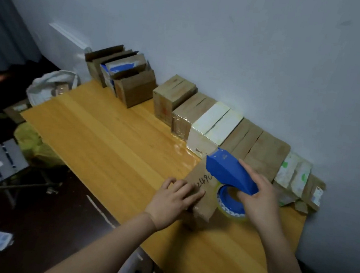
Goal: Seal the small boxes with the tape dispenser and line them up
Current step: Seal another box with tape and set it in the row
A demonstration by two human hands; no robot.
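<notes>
The small brown box [198,177] sits on the table [105,140]. The left grip [175,202] lies flat on the box top at its 8 o'clock side, with wide fingers. The right grip [257,199], at 3 o'clock, holds the blue tape dispenser [231,175] on the box. A row of boxes [210,124] stands at 12 o'clock.
</notes>
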